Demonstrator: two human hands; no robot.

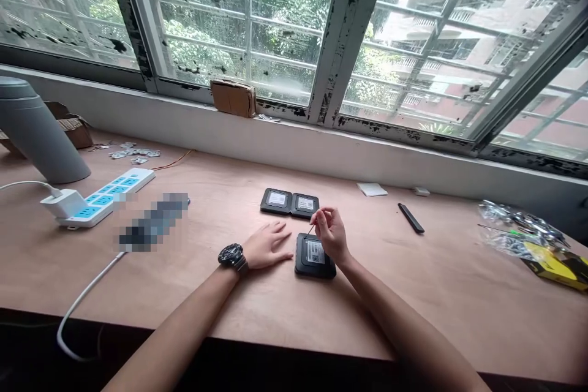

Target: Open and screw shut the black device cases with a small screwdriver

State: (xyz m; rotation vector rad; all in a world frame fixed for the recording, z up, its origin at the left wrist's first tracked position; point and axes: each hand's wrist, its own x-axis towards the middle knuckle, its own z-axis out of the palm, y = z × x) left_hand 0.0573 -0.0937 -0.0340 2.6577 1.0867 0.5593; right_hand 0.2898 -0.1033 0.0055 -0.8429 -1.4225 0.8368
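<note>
A square black device (315, 255) with a white label lies on the wooden tabletop (413, 294), right in front of me. My right hand (331, 234) is just above it, pinching a thin pin (311, 228) between thumb and finger. My left hand (271, 246) rests flat on the table, its fingertips next to the device's left edge, and holds nothing. A watch (232, 256) is on my left wrist. Two similar labelled black devices (291, 203) lie side by side farther ahead.
A blue-and-white power strip (103, 205) with a white charger (62, 203) and cable sits at left, beside a grey cylinder (37, 135) and small metal parts (133, 153). A black stick (411, 218) lies right, near a plastic bag of metal parts (523, 226). A window runs behind.
</note>
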